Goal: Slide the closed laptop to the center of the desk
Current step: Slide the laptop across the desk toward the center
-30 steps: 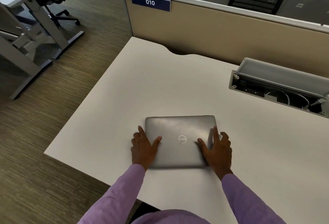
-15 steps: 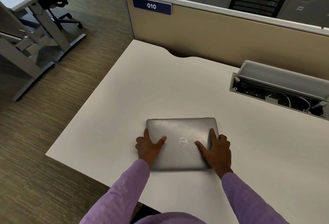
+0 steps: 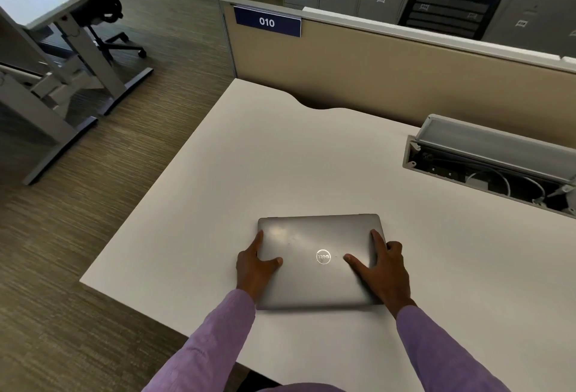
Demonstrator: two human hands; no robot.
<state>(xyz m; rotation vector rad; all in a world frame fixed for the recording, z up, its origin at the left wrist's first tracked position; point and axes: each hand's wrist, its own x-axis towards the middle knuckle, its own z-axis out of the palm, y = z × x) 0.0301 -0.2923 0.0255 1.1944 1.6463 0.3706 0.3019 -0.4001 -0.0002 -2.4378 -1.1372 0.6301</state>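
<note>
A closed grey laptop [image 3: 314,242] with a round logo lies flat on the white desk [image 3: 280,161], near the front edge and toward the desk's left part. My left hand [image 3: 254,267] grips its left edge, thumb on the lid and fingers wrapped along the side. My right hand [image 3: 381,270] holds the right edge, with thumb and forefinger spread on the lid and the other fingers curled over the side. Both arms wear purple sleeves.
An open cable tray [image 3: 486,167] with wires sits in the desk at the back right. A tan partition [image 3: 405,80] with a "010" sign [image 3: 267,21] borders the desk's back. The desk's left edge drops to carpet; another desk and chair [image 3: 106,27] stand far left.
Both hands have shifted from lying on the lid to gripping the laptop's side edges. The laptop sits slightly farther from the front edge and to the right than one second ago.
</note>
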